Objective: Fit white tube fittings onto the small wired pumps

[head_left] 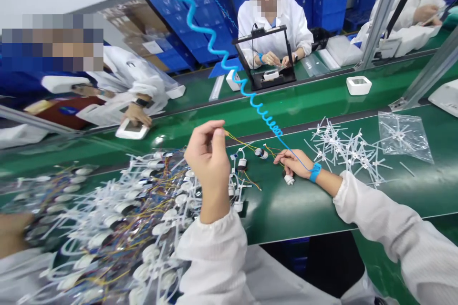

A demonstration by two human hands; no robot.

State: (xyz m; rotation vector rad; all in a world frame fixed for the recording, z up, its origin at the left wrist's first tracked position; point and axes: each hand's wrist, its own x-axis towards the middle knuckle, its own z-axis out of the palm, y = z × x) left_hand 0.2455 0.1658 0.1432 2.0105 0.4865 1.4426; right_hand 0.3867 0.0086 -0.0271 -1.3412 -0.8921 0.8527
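Note:
My left hand (209, 152) is raised over the green bench, fingers pinched on thin yellow and orange wires (243, 143) that run right to small white and black parts (261, 153). My right hand (292, 162) rests on the green mat (304, 200), fingers closed on the other end of the same wire bundle, with a small white part (289, 180) just below it. A blue wrist strap (315, 172) on my right wrist joins a blue coiled cord (229, 62) that rises up and left.
A big heap of white tubed, wired parts (118, 214) fills the left. White cable ties (343, 150) and a clear bag (404, 136) lie to the right. Across the green conveyor (304, 100), three people in white coats work; a white tray (359, 85) sits on it.

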